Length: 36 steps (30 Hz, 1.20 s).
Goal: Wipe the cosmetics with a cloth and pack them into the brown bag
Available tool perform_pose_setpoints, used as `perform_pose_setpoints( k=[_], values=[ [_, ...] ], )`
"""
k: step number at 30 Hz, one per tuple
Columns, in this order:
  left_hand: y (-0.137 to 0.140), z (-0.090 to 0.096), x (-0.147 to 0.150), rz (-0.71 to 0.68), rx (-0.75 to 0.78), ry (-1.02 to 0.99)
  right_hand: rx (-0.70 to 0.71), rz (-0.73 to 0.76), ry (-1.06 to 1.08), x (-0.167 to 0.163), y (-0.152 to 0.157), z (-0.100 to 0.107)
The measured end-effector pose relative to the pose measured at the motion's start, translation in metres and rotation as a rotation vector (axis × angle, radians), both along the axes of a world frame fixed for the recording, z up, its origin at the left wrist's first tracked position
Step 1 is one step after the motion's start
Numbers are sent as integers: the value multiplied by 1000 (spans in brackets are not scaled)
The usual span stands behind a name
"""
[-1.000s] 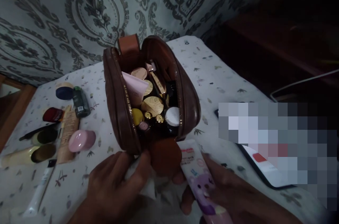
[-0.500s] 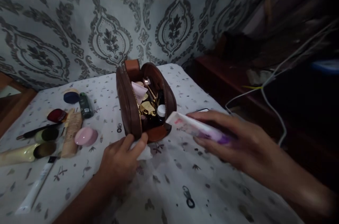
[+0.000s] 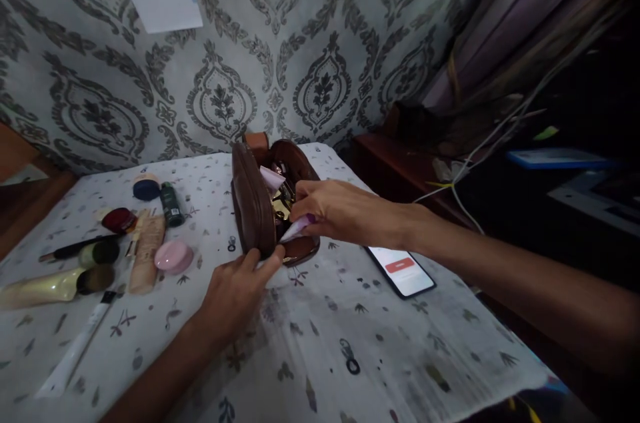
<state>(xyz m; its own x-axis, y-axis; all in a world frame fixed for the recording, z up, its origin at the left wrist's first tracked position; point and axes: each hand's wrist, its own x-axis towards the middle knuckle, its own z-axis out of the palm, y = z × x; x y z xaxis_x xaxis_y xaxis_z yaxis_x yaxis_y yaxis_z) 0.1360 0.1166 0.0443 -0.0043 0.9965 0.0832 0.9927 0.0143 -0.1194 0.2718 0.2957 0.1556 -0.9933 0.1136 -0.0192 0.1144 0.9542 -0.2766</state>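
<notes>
A brown zip-up toiletry bag (image 3: 253,206) stands unzipped on the table, with a pale pink tube (image 3: 273,178) and several gold and dark cosmetics inside. My left hand (image 3: 235,286) is closed at its near edge, fingers and thumb on the rim. Over the bag's mouth, my right hand (image 3: 340,210) grips a white-and-purple squeeze tube (image 3: 296,230). One end of that tube dips into the opening at the near side. My right hand and forearm cover the bag's right part and some of its contents.
To the left lie a pink round container (image 3: 173,256), a beige tube (image 3: 147,253), a dark green bottle (image 3: 171,204), a makeup brush (image 3: 95,280) and a slim white tube (image 3: 77,346). A lit phone (image 3: 403,270) rests under my right forearm. White cables (image 3: 480,150) hang at right.
My right hand has moved left with the squeeze tube, from beside the bag to its opening. The phone has come into fuller view. My left hand stays at the bag's edge.
</notes>
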Motion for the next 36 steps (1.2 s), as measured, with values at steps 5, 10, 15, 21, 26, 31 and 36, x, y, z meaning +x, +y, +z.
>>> perform_pose_setpoints(
  k=[5, 10, 15, 21, 26, 31, 36],
  values=[
    [1, 0, 0, -3, -20, -30, 4, 68, -98, -16, -2, -4],
    [0, -2, -2, -29, 32, -29, -57, 87, -5, -13, 8, -14],
    [0, -5, -2, -31, 48, -25, -128, 13, 41, -10, 8, -14],
    [-4, -5, -7, -45, 102, -4, -142, -24, 57, -7, 4, -14],
    [-4, 0, -11, -97, 174, -31, -97, 38, 125, -13, 7, -15],
    [0, -2, -11, -189, 245, -79, -175, 215, -5, -41, 23, -11],
    [-1, -4, -15, -198, 265, -63, -354, 361, -264, -66, 46, -12]
  ],
)
